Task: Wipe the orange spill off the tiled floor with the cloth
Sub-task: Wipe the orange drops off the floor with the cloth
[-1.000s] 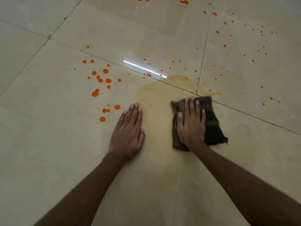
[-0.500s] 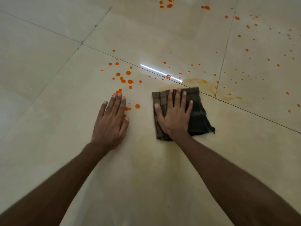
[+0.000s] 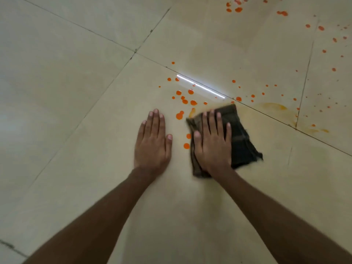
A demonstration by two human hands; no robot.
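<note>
Cream tiled floor [image 3: 76,92]: my left hand [image 3: 152,141] braces flat, fingers together. Orange drops [image 3: 185,101] lie just beyond. My right hand [image 3: 212,144], fingers spread, has slid the cloth [image 3: 241,141] leftward to them, leaving a pale smear [image 3: 274,107]; I judge wiping partly done.

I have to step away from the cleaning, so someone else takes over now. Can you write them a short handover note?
Left hand: flat on the pale tiled floor, palm down, holding nothing.
Right hand: pressed flat, fingers spread, on the dark brown checked cloth.
Done: the tile right of the cloth shows only a faint yellowish wiped smear.
Left: bright orange drops between the hands and just beyond the cloth, plus many scattered orange specks on the far right tiles and a cluster at the top edge.
</note>
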